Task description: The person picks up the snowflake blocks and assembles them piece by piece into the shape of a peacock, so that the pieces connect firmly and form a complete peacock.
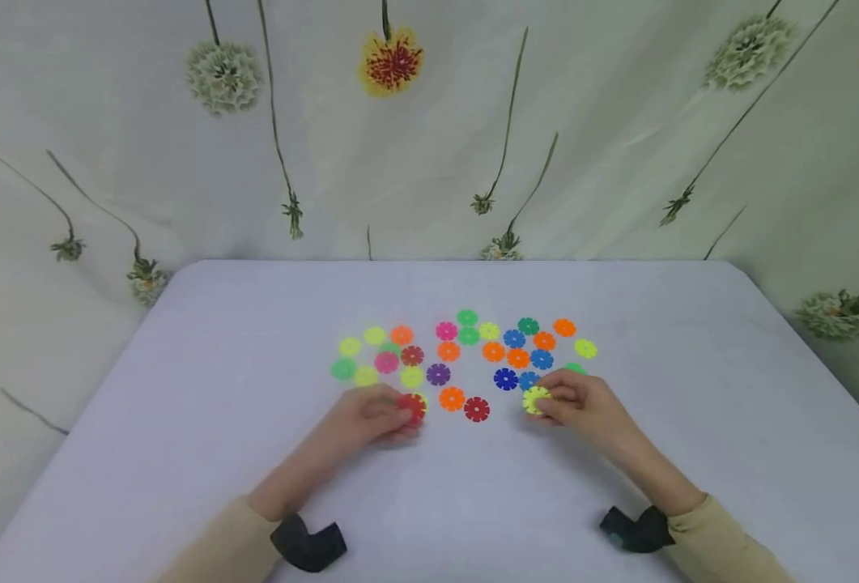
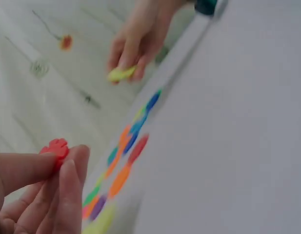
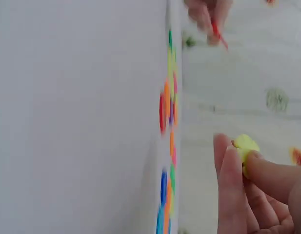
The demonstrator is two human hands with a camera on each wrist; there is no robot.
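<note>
My left hand (image 1: 380,414) pinches a red notched disc (image 1: 414,409) between thumb and fingers, raised above the table. The same red disc (image 2: 56,150) shows close up in the left wrist view. Across from it, my right hand (image 1: 582,405) pinches a yellow notched disc (image 1: 536,400), also held off the surface. In the right wrist view that yellow disc (image 3: 246,147) sits between thumb and fingertips. Between the two hands lie an orange disc (image 1: 452,398) and a dark red disc (image 1: 476,409). A dark blue disc (image 1: 505,379) is near the right hand.
Several more flat discs in mixed colours lie scattered beyond the hands, including a purple disc (image 1: 439,374) and a pink disc (image 1: 447,331). They rest on a white table (image 1: 429,510). Behind its far edge hangs a flower-patterned curtain (image 1: 444,146).
</note>
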